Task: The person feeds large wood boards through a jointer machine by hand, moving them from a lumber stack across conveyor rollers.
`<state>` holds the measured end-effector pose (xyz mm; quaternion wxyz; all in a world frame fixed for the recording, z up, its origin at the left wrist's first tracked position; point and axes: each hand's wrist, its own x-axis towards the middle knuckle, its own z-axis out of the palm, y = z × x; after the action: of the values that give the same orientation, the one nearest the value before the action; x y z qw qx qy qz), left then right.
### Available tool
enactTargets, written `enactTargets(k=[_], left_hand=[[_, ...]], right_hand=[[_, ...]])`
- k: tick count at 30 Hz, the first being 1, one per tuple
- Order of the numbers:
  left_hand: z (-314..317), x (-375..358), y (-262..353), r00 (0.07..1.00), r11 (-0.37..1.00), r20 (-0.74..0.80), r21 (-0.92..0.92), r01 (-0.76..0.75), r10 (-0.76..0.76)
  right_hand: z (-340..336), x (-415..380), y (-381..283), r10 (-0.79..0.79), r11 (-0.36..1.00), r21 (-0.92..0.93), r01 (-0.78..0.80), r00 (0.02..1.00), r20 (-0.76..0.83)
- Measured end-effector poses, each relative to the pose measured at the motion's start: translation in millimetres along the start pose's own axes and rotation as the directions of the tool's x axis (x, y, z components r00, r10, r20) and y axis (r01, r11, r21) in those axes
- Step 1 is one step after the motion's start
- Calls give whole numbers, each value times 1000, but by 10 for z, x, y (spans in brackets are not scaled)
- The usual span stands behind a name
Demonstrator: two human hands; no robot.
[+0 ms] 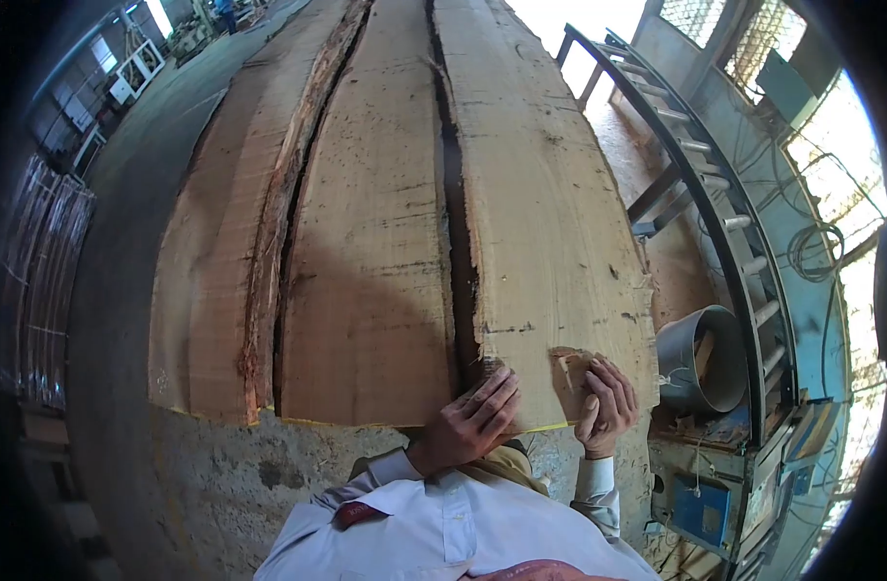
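Plank [550, 242] end gripped, not yet lifted off stack [366, 290]: left hand [472, 421] fingers curled over its near edge, right hand [606, 402] clasping the corner.

Wood slabs [521, 242]: rough-sawn, matt, bark edges ragged. Floor [124, 290]: matt concrete. Pipe [700, 358]: grey plastic, smooth. Rack [715, 203]: metal.
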<state>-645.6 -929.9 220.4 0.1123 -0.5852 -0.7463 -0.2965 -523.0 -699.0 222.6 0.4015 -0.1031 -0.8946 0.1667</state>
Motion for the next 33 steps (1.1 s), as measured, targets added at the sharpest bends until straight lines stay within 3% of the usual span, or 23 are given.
enactTargets(k=[8, 12, 14, 18, 21, 33], left_hand=[[-11, -8, 15, 999, 999, -36, -49, 9, -11], [-1, -49, 4, 999, 1000, -26, -6, 24, -24], [22, -54, 13, 996, 995, -78, -90, 33, -40], [38, -97, 7, 994, 996, -100, -76, 37, -45], [75, -119, 15, 995, 998, -97, -65, 24, -30], [124, -165, 26, 995, 998, -99, -62, 14, -20]], right_hand=[[15, 6, -23, -17, 1000, -11, 17, 1000, 12], [-18, -5, -46, -27, 998, -59, 33, 996, 91], [4, -11, -60, -57, 997, -42, 62, 992, 110], [18, -28, -54, -53, 997, -47, 55, 998, 46], [-10, -15, -98, -28, 997, -73, 35, 995, 97], [24, -61, -70, -26, 999, -37, 28, 998, 53]])
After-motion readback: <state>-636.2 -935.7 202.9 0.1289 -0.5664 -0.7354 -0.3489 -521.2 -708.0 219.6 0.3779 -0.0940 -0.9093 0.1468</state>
